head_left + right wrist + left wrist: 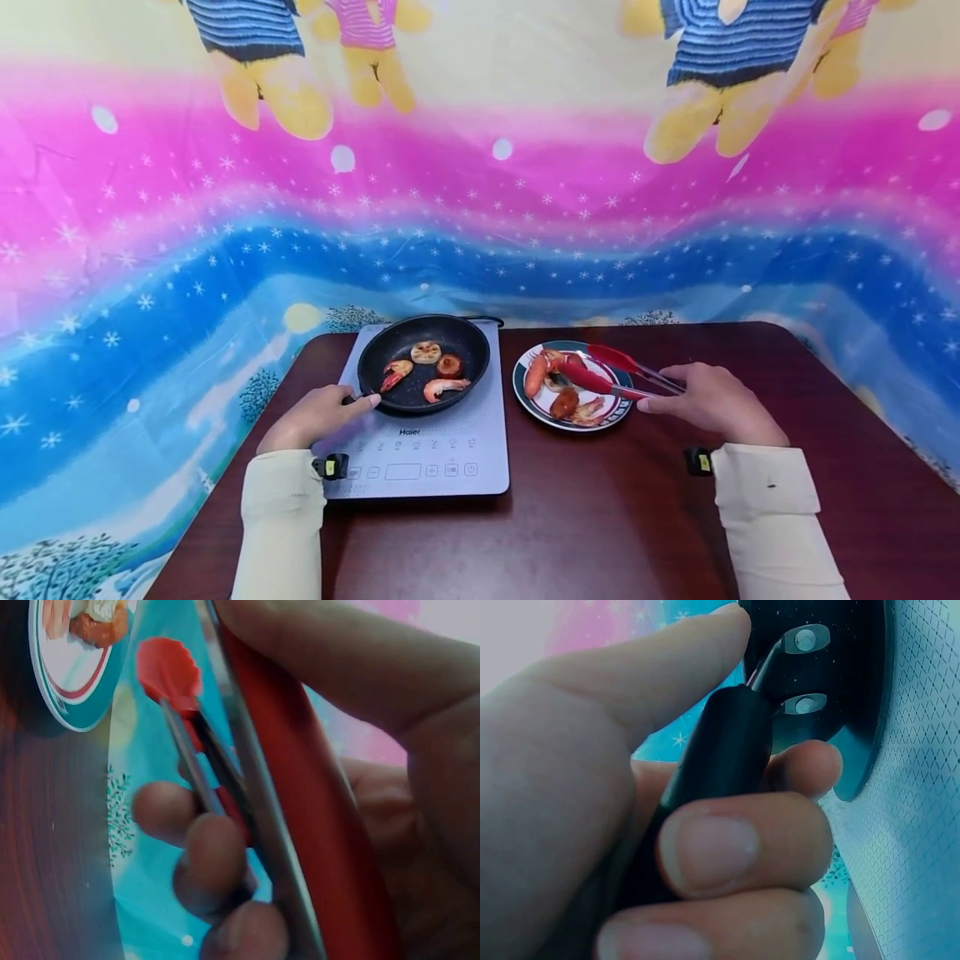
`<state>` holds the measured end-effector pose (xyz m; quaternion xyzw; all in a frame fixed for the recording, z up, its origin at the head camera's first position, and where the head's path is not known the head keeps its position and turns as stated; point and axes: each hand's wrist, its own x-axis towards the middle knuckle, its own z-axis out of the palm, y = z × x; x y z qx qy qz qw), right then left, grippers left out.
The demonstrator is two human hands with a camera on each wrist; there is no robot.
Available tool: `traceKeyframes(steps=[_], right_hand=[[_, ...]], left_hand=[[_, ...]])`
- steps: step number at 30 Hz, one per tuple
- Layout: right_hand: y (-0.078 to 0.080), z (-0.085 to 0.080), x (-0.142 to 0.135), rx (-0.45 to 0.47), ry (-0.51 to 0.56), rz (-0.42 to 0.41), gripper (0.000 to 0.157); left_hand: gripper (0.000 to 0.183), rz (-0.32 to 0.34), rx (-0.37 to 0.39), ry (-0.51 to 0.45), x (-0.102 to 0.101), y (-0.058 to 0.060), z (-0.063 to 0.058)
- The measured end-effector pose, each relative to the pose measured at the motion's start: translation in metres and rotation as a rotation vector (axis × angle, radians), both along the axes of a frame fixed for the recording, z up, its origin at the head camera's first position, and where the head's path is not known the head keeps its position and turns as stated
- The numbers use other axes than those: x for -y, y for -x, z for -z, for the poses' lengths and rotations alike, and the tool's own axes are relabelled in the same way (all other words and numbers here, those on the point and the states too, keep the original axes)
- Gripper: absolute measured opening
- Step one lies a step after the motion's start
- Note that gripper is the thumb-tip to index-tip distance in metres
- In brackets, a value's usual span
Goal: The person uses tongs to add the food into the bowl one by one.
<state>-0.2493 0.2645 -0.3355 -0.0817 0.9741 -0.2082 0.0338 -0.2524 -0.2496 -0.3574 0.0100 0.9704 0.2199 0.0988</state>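
Observation:
My left hand (318,416) grips the black handle (724,742) of a frying pan (396,396), its thumb reaching toward the pan's rim. Inside the pan lie a lotus root slice (426,352), a browned mushroom-like piece (450,366) and two shrimp, one at the left (396,375) and one at the front (446,388). My right hand (712,402) holds red-tipped tongs (292,765) with fingers curled round their arms. The tong tips are over a plate (535,411) bearing a sausage (536,376), a shrimp (588,412) and a browned piece (564,405).
The pan is on a white induction cooker (487,450) with a touch panel along its front. A black cord (487,320) runs behind it. The dark wooden table (585,517) meets a patterned cloth backdrop (525,200) at the back.

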Motion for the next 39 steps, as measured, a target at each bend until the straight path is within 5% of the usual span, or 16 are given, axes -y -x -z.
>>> traceKeyframes(steps=[15, 39], right_hand=[[-0.008, -0.005, 0.001, 0.194, 0.014, -0.087, 0.068], [-0.009, -0.004, 0.018, 0.145, -0.037, -0.071, 0.064]], left_hand=[[0.059, -0.005, 0.019, 0.010, 0.000, 0.000, 0.000], [0.059, -0.011, -0.003, 0.016, -0.001, -0.001, 0.001]])
